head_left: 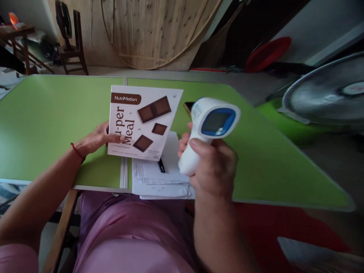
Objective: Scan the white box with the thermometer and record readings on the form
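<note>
My left hand grips the left edge of a white box printed with brown chocolate pieces and the word NutriMotion. Its thumb lies across the front face, and the other fingers are mostly behind. The box is held tilted above the table. In my right hand is a white and blue infrared thermometer, its screen facing me and its fingers wrapped round the handle. Papers with handwriting lie below, with a black pen on them. A dark object, partly hidden, shows behind the thermometer.
The green folding table spans the view, with a seam left of the papers. At the right stand a large round metal lid and a green tub. A red basin and a wooden chair are behind.
</note>
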`<move>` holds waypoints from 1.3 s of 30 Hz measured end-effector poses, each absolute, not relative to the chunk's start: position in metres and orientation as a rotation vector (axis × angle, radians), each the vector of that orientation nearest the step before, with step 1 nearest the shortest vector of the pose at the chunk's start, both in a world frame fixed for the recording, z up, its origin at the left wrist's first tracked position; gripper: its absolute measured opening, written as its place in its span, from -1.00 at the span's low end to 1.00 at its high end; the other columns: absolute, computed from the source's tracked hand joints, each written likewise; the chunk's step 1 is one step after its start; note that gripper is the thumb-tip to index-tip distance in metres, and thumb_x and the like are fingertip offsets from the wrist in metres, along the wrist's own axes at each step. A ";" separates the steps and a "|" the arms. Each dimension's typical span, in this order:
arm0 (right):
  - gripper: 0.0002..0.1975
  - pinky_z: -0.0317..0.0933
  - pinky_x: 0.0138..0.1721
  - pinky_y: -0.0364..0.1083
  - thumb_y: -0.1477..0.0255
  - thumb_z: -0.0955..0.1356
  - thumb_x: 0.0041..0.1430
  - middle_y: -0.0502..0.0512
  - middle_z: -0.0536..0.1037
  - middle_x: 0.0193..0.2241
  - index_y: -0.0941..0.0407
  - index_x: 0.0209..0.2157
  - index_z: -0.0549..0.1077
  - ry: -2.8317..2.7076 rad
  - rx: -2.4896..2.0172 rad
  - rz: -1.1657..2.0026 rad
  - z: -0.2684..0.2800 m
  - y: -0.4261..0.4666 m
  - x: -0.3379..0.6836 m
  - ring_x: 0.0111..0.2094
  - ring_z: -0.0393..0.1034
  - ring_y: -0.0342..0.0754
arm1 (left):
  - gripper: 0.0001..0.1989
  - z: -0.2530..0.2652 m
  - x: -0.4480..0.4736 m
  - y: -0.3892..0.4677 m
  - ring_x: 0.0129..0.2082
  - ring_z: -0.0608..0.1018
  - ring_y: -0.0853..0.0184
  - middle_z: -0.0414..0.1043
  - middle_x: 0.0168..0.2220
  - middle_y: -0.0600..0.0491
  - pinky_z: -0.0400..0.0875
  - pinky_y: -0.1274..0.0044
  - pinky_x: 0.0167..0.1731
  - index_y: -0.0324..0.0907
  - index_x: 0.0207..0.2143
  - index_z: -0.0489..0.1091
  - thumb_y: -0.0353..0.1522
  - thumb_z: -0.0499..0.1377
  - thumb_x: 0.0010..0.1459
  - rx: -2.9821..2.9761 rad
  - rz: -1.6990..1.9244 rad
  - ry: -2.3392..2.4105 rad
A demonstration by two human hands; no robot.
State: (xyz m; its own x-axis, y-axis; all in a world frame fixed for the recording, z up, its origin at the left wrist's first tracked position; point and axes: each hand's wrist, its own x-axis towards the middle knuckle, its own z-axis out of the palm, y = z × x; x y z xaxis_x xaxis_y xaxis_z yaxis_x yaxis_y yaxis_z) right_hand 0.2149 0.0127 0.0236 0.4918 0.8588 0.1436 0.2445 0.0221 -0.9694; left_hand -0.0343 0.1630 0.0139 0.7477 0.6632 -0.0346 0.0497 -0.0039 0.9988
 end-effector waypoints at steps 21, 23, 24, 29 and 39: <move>-0.72 0.34 0.02 0.27 0.35 0.38 0.18 0.45 0.58 -0.06 0.19 -0.12 0.59 -1.498 -2.081 -0.244 -0.035 0.034 0.257 -0.01 0.43 0.32 | -0.23 -0.014 -0.024 0.179 0.19 0.54 -0.04 0.52 0.12 -0.20 0.55 0.20 0.13 -0.18 0.12 0.34 -0.13 0.55 -0.06 1.620 0.913 0.726; -0.75 0.36 0.02 0.22 0.36 0.35 0.24 0.37 0.60 -0.09 0.14 -0.12 0.58 -1.550 -1.951 -0.179 -0.028 0.032 0.247 -0.04 0.46 0.25 | -0.25 -0.013 -0.023 0.179 0.23 0.51 -0.05 0.53 0.11 -0.18 0.53 0.19 0.15 -0.16 0.13 0.35 -0.09 0.52 -0.02 1.653 0.921 0.713; -0.77 0.38 -0.01 0.18 0.35 0.35 0.26 0.31 0.62 -0.16 0.12 -0.12 0.57 -1.582 -1.910 -0.110 -0.026 0.031 0.241 -0.10 0.48 0.20 | -0.26 -0.013 -0.023 0.179 0.24 0.50 -0.05 0.53 0.10 -0.17 0.53 0.19 0.15 -0.14 0.14 0.36 -0.08 0.52 0.00 1.671 0.919 0.707; -0.72 0.37 -0.22 0.06 0.35 0.39 0.23 0.20 0.62 -0.34 0.13 -0.06 0.58 -1.794 -1.910 0.105 -0.028 0.029 0.220 -0.27 0.51 0.13 | -0.30 -0.010 -0.024 0.179 0.20 0.51 -0.04 0.54 0.06 -0.14 0.58 0.30 0.00 -0.11 0.16 0.39 -0.02 0.46 0.07 1.762 0.911 0.730; -0.62 0.46 -0.11 0.09 0.34 0.26 0.29 0.19 0.61 -0.21 0.08 0.06 0.53 -1.460 -1.618 0.374 -0.022 -0.004 0.228 -0.22 0.54 0.07 | -0.31 -0.020 -0.026 0.185 0.25 0.44 -0.13 0.49 0.15 -0.17 0.39 0.09 0.22 -0.17 0.10 0.40 -0.20 0.51 -0.06 1.874 0.909 0.898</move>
State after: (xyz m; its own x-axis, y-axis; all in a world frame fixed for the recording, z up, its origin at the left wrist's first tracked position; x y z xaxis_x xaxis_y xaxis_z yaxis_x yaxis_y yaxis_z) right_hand 0.2282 -0.0041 -0.0217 0.2578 0.9075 0.3317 0.6366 0.0988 -0.7648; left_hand -0.0261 0.1847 -0.0197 0.4789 0.8444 0.2400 0.2304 -0.3847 0.8938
